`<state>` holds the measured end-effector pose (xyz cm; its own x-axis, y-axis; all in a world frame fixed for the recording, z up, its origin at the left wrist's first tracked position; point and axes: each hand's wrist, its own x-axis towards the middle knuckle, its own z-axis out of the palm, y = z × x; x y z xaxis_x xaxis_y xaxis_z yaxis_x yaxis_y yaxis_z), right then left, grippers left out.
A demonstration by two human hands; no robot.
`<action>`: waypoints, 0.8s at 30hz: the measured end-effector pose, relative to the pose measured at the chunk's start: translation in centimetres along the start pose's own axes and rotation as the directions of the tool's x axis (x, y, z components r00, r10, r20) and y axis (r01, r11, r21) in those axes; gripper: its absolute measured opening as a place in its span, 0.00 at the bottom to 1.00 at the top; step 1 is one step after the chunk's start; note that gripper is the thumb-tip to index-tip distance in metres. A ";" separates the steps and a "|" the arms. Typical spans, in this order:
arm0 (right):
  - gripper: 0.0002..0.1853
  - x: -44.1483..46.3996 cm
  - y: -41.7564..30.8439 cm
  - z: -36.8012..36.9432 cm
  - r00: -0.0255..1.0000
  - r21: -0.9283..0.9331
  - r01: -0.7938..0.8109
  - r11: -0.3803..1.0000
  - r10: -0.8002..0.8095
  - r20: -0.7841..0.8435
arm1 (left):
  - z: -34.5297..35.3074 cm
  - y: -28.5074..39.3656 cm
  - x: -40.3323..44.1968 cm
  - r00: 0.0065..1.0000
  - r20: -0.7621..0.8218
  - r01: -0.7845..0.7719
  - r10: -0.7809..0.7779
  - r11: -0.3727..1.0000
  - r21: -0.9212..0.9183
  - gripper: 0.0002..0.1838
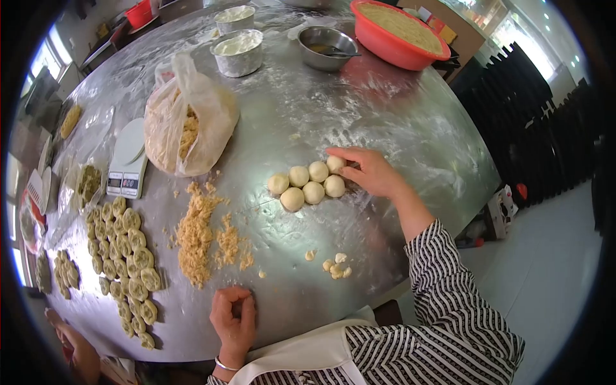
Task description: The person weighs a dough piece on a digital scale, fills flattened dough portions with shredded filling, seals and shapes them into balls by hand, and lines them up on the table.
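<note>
Several smooth, pale dough balls (pixel 313 192) sit close together in two rows on the metal table. My right hand (pixel 375 172) reaches over the far right end of the group. Its thumb and fingers close around the last dough ball (pixel 335 164), which still rests among the others. Near the front edge of the table, my left hand (pixel 233 317) is curled into a loose fist, with nothing seen in it. Beyond that hand lies a heap of crumbly tan filling (pixel 197 234). Small dough scraps (pixel 337 266) lie between me and the balls.
A plastic bag of crumbly filling (pixel 189 122) stands beside a kitchen scale (pixel 128 160). Several flattened greenish rounds (pixel 128 256) cover the left side. Farther back are a flour tub (pixel 239 54), a steel bowl (pixel 327 48) and a red basin (pixel 401 38). Another person's hand (pixel 77 343) shows at lower left.
</note>
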<state>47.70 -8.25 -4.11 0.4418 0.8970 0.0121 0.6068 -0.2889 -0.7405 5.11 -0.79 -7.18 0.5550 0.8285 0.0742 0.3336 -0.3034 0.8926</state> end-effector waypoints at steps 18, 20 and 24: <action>0.25 -0.3 0.8 0.3 0.998 -0.111 0.054 0.992 -0.052 0.028 | 0.2 0.2 -0.2 1.000 0.014 0.029 -0.028 0.999 -0.043 0.05; 0.25 -0.3 0.7 0.4 0.998 -0.141 0.065 0.988 -0.063 0.017 | 0.3 0.4 -0.3 1.000 0.005 0.018 -0.017 0.997 -0.076 0.05; 0.25 -1.2 0.0 0.8 0.992 -0.085 0.004 0.996 -0.014 -0.124 | 0.2 0.6 -0.4 1.000 0.002 0.009 -0.009 0.994 -0.108 0.05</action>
<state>46.62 -9.09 -4.63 0.5116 0.8526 0.1060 0.6626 -0.3130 -0.6805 5.26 -1.35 -6.79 0.5536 0.8303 0.0649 0.2549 -0.2431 0.9359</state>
